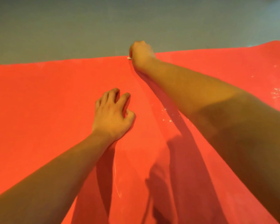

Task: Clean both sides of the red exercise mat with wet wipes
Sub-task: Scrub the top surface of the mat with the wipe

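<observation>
The right hand [141,54] grips a wet wipe [128,58] at the far edge of the red exercise mat [39,102]. The left hand [111,113], loosely bent and empty, braces nearer.

Loads of room on the left: the red mat [39,94] lies flat there right out to its far edge, and the grey floor [71,26] beyond it is open too. Mid-mat, the left hand [111,113] is planted with bent fingers, so you'd go round it. The right arm [200,97] cuts across from near right to the right hand [141,54], fisted on a wipe [128,58] at the far edge. Between the arms there's a wedge of free mat, tight far, wider near.
</observation>
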### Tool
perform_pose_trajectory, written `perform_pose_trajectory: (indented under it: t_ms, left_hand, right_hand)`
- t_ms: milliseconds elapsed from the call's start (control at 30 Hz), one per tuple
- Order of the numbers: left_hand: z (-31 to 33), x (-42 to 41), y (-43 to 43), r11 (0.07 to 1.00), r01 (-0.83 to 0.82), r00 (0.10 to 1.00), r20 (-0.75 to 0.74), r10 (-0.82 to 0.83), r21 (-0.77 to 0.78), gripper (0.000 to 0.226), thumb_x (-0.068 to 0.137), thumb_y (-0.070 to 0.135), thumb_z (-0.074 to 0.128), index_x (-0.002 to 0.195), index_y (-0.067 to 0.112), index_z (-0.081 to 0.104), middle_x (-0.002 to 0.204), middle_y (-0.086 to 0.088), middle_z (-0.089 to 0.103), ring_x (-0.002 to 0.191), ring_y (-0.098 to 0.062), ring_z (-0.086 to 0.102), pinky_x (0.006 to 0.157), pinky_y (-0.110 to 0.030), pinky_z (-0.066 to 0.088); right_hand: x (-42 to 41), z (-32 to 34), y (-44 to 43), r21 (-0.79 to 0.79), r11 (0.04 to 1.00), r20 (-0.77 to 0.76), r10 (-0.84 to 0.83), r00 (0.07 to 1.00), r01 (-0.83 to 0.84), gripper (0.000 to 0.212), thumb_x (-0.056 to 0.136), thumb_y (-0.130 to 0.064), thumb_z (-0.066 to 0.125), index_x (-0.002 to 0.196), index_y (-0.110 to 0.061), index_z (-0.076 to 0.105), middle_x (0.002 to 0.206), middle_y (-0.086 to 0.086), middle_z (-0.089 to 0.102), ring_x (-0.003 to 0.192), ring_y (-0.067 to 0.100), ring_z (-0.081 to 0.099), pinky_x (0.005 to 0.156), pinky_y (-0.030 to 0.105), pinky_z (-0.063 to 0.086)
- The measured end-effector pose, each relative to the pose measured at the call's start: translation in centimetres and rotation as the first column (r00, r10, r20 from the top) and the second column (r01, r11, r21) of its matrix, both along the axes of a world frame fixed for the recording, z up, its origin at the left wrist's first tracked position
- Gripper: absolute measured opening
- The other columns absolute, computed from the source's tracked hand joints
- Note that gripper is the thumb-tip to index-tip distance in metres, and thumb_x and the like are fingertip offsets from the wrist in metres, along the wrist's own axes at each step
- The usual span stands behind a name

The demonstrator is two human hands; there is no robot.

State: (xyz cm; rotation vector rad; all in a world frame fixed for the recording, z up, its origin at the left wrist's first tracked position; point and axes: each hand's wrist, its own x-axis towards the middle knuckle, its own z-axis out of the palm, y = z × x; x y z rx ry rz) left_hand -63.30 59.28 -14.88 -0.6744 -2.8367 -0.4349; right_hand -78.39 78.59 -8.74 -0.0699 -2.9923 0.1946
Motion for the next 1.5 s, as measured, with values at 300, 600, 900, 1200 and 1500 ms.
perform_pose_trajectory:
  t_ms: [300, 600, 900, 1200, 1500]
  left_hand:
    - [0.2, -0.1, 0.1, 1.0, 0.001, 1.0, -0.002, -0.001, -0.016, 0.056, 0.082, 0.043, 0.052, 0.135, 0.028, 0.058, 0.137, -0.009, 0.05, 0.128, -0.032, 0.045, 0.102, -0.047, 0.04]
    - [0.0, -0.3, 0.1, 1.0, -0.004, 1.0, -0.005, 0.004, 0.008, 0.054, 0.082, 0.042, 0.056, 0.134, 0.027, 0.059, 0.137, -0.006, 0.051, 0.127, -0.03, 0.046, 0.1, -0.045, 0.041]
    - [0.1, -0.5, 0.1, 0.997, -0.022, 1.0, -0.011, 0.023, 0.07, 0.039, 0.082, 0.032, 0.055, 0.12, 0.026, 0.064, 0.128, -0.002, 0.055, 0.121, -0.028, 0.05, 0.093, -0.045, 0.045]
    - [0.0, -0.5, 0.1, 0.996, -0.014, 1.0, -0.023, 0.016, 0.09, 0.037, 0.082, 0.03, 0.055, 0.118, 0.026, 0.065, 0.124, -0.001, 0.056, 0.117, -0.027, 0.051, 0.091, -0.044, 0.044]
    - [-0.1, -0.6, 0.1, 0.996, -0.012, 1.0, -0.023, 0.014, 0.094, 0.036, 0.082, 0.03, 0.055, 0.116, 0.027, 0.065, 0.121, 0.0, 0.056, 0.114, -0.027, 0.051, 0.09, -0.044, 0.044]
  right_hand:
    - [11.9, -2.3, 0.6, 0.014, 0.974, -0.107, 0.225, 0.969, -0.225, 0.023, 0.087, -0.021, 0.054, 0.096, -0.02, 0.075, 0.098, 0.005, 0.064, 0.092, 0.032, 0.064, 0.067, 0.04, 0.051]
    - [5.5, -1.9, 1.3, 0.044, 0.989, -0.048, 0.143, 0.989, -0.141, 0.025, 0.088, -0.017, 0.059, 0.107, -0.016, 0.076, 0.111, 0.011, 0.067, 0.104, 0.036, 0.063, 0.078, 0.039, 0.048]
    - [17.8, -1.5, 0.7, -0.056, 0.951, -0.074, 0.301, 0.951, -0.306, 0.018, 0.092, -0.023, 0.057, 0.097, -0.024, 0.075, 0.095, 0.002, 0.064, 0.092, 0.031, 0.064, 0.069, 0.043, 0.053]
    - [19.6, -1.9, 1.5, -0.083, 0.921, -0.078, 0.374, 0.924, -0.38, 0.017, 0.089, -0.023, 0.059, 0.097, -0.024, 0.074, 0.091, 0.001, 0.061, 0.091, 0.029, 0.063, 0.067, 0.04, 0.051]
    - [19.2, -1.1, -0.2, -0.125, 0.968, 0.001, 0.218, 0.976, -0.216, 0.025, 0.087, -0.018, 0.056, 0.097, -0.027, 0.077, 0.099, 0.0, 0.066, 0.094, 0.03, 0.066, 0.07, 0.04, 0.052]
